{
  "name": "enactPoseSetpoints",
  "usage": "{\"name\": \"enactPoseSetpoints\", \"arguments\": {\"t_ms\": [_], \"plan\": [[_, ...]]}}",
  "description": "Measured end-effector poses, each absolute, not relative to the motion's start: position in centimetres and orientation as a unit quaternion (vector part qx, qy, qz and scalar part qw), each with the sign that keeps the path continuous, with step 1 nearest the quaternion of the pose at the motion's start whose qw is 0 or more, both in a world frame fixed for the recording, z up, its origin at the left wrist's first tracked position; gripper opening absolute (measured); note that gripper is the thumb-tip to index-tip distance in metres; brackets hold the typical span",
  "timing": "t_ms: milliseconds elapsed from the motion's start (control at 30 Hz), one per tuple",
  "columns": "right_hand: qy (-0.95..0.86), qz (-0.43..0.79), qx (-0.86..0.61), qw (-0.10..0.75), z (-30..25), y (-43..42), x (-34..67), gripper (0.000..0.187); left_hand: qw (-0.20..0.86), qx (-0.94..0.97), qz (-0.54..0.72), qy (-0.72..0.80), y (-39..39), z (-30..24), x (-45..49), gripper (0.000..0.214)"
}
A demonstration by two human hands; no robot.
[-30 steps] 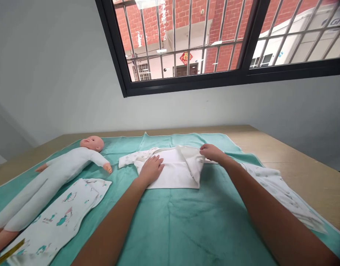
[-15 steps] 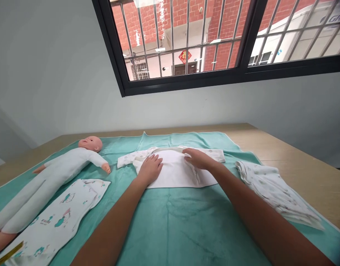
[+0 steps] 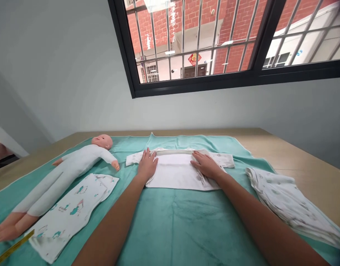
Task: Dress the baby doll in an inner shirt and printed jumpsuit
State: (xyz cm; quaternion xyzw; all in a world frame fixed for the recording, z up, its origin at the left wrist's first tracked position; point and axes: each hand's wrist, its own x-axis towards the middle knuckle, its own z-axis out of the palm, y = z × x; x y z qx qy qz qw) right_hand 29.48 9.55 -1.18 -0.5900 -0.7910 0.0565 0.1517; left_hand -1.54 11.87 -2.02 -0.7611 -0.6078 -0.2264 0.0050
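Note:
A small white baby garment (image 3: 175,170) lies spread flat on a teal towel (image 3: 172,225) in the middle of the table. My left hand (image 3: 147,165) rests open and flat on the garment's left side, fingers stretched toward the wall. On the garment's right side my right hand (image 3: 205,164) lies open and flat too. The garment's short sleeves stick out to both sides past my hands.
A baby doll (image 3: 67,168) in a white suit lies on its back at the left. A printed white cloth (image 3: 67,210) lies beside it, and a yellow ruler (image 3: 11,249) at the lower left. A crumpled printed garment (image 3: 286,203) lies at the right. The wooden table (image 3: 305,159) meets the wall under a barred window.
My right hand laid the lifted flap of the garment down and now presses flat on it. My left hand slid slightly farther up the garment. The view shifted left.

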Motion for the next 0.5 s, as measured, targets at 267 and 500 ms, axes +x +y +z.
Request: {"name": "enactPoseSetpoints", "arguments": {"t_ms": [267, 500], "plan": [[-0.625, 0.243, -0.581, 0.461, -1.8, 11.3, 31.2, 0.038, 0.003, -0.683, -0.389, -0.618, 11.7, -0.3, -3.7, 0.032], [-0.406, 0.456, -0.479, 0.631, 0.1, 10.4, 32.2, 0.021, 0.048, -0.636, -0.369, -0.676, 6.1, 6.4, -18.5, 0.039]]}}
